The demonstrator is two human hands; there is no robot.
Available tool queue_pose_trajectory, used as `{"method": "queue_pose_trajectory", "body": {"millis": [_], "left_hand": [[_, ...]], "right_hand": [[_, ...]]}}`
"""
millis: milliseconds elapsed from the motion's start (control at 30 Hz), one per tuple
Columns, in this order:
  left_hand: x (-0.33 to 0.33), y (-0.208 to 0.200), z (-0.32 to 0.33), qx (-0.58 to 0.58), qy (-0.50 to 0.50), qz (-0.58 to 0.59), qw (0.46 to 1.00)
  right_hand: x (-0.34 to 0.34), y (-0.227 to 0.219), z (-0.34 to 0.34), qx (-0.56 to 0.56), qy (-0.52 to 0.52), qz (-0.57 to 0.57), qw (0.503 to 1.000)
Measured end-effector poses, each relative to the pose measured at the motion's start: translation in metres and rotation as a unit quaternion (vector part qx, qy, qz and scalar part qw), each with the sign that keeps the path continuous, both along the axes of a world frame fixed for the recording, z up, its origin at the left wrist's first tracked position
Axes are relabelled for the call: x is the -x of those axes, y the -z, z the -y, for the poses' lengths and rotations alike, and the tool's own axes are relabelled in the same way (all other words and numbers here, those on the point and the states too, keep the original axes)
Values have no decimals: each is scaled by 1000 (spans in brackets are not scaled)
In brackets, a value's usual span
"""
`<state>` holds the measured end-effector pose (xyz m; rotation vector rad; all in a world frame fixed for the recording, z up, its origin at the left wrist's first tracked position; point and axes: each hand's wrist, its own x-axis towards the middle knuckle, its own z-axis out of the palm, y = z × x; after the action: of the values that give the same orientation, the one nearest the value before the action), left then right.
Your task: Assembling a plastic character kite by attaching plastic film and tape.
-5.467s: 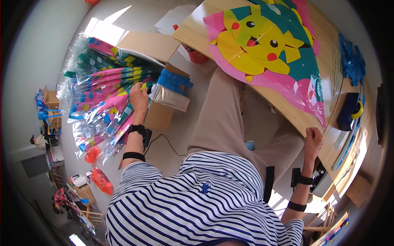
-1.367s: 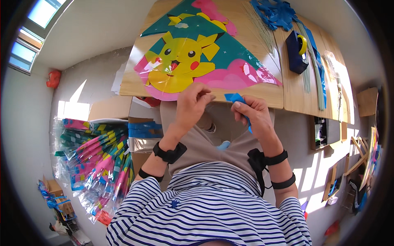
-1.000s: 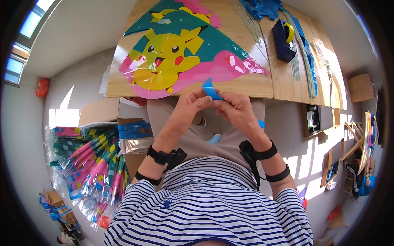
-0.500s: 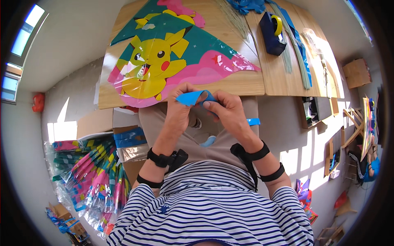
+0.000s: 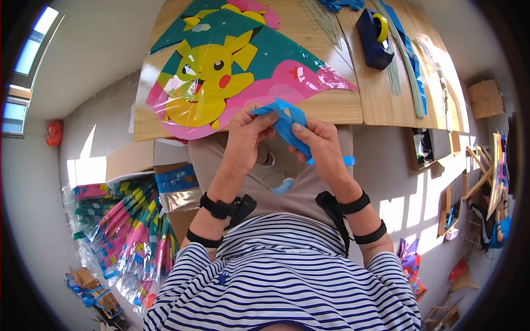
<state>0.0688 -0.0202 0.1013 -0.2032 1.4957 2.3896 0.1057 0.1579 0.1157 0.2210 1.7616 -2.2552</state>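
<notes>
A wooden worktop [image 5: 334,107] is supporting a kite-shaped plastic sheet [image 5: 234,83], lying flat by its near-left corner; at the near edge, the left hand [image 5: 243,135] and right hand [image 5: 322,143] are pinching a blue strip [image 5: 289,131], probably holding its partly hidden folds apart.

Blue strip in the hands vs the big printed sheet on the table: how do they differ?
Size: the blue strip is narrow; the printed sheet is far broader.
Look: the blue strip is plain; the printed sheet shows a yellow character on teal and pink.
Pose: the blue strip is bent, held by left hand and right hand; the printed sheet lies spread on the table.
Shared: both look thin.
</notes>
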Motion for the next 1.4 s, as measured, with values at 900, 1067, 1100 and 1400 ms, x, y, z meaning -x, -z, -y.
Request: {"method": "queue_pose_trajectory", "body": {"millis": [900,1067,1100,1400], "left_hand": [[51,5,113,36,-221,-73,972],[55,-4,176,51,-299,-101,948],[54,-6,190,52,-305,-110,945],[46,-34,255,43,-355,-130,925]], "right_hand": [[-19,24,-86,-164,-85,34,982],[-39,31,-150,-206,-65,82,973],[-41,32,-159,-216,-60,100,969],[-22,37,-199,-322,-21,126,938]]}}
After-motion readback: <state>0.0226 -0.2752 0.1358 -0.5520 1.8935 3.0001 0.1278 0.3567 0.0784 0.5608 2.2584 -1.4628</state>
